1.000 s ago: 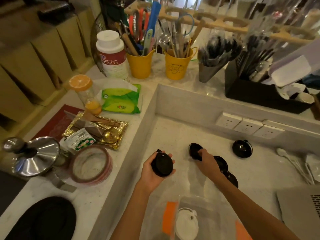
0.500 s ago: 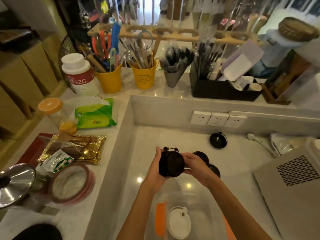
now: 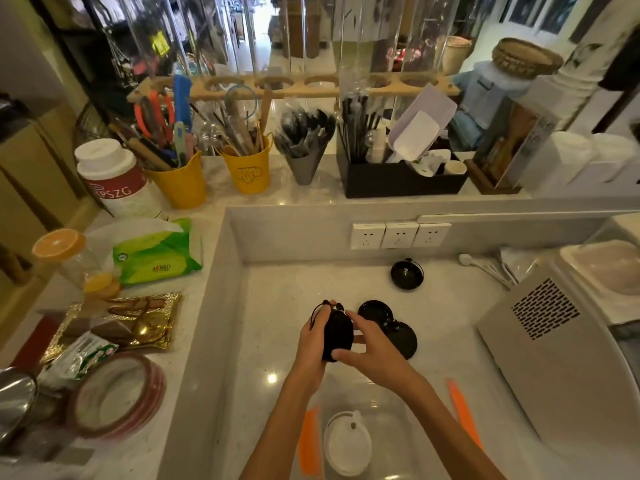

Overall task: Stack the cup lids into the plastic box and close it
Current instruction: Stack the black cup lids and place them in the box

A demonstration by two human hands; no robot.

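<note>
Both hands meet over the sunken counter, holding black cup lids [image 3: 337,336] pressed together between them. My left hand [image 3: 313,341] wraps the lids from the left, and my right hand [image 3: 372,351] presses on them from the right. Just behind my right hand, two more black lids [image 3: 375,311] [image 3: 405,337] lie overlapping on the counter. Another black lid [image 3: 407,274] sits farther back near the wall sockets. Below my arms stands the clear plastic box [image 3: 391,403] with orange latches [image 3: 309,441]; a white lid [image 3: 347,443] lies inside it.
A grey appliance [image 3: 554,348] with a vent fills the right side. White spoons [image 3: 485,268] lie near the back wall. On the raised ledge at left are a tape roll [image 3: 116,394], a gold tray [image 3: 117,323], a green tissue pack [image 3: 157,252] and yellow utensil cups [image 3: 247,171].
My right hand picked a lid off the counter and brought it against the lid in my left hand. The view swung to the right.
</note>
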